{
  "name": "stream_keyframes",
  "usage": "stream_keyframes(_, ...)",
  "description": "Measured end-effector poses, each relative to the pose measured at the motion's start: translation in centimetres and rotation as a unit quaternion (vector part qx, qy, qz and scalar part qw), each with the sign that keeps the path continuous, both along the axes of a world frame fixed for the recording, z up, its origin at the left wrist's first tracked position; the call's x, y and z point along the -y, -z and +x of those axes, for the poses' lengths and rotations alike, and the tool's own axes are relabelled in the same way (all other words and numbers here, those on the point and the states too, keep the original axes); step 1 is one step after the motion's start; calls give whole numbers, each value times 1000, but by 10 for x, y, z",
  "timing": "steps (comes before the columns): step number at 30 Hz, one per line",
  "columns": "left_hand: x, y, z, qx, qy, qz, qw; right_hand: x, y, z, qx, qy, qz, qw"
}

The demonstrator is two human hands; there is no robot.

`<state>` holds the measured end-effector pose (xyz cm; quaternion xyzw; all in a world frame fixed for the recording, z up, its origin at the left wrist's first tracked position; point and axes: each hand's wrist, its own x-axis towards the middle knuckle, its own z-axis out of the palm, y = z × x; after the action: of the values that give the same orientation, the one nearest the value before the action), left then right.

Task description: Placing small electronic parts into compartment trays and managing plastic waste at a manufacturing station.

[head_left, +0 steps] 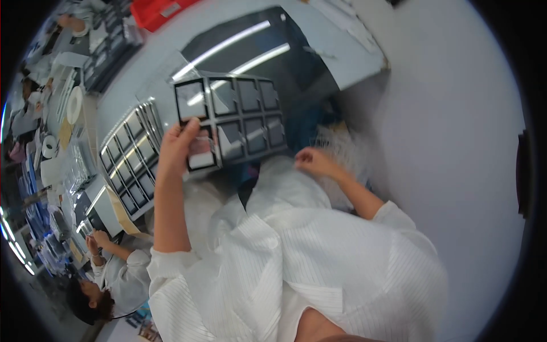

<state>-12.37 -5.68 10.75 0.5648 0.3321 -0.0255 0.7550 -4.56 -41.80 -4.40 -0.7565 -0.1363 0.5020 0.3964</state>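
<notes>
My left hand point(179, 145) is shut on the lower left corner of a dark tray point(231, 117) with square pockets holding shiny black square pieces, lifted and tilted over the table. My right hand point(313, 161) is lower right of the tray, fingers curled against white striped cloth point(285, 182) on my lap; whether it grips anything is unclear. Both my sleeves are white striped fabric.
A stack of similar trays point(131, 162) lies on the table at left. A glossy black sheet point(256, 51) reflects ceiling lights behind the held tray. A red bin point(156, 11) sits at the top. A co-worker in white point(117, 273) sits at lower left. A plain wall point(450, 125) fills the right.
</notes>
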Motion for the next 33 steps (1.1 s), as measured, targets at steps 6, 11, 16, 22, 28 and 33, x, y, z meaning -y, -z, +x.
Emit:
stream_keyframes(6,4,-64,16,144,-47,-120,981,-90,-69,18,-245,20,332,911)
stream_keyframes(11,-37,-20,31,292,-300,-214,882,-146,-97,111,-202,189,372,886)
stream_keyframes(16,-55,91,60,242,-365,-223,871,-232,-85,273,-54,185,322,927)
stream_keyframes(22,-18,153,103,40,-366,-289,884,-294,-22,362,60,83,231,968)
stream_keyframes(28,-31,141,156,91,-386,-308,865,-359,-22,418,168,61,204,963)
stream_keyframes(33,-52,147,201,105,-413,-333,841,-394,-13,414,508,26,92,856)
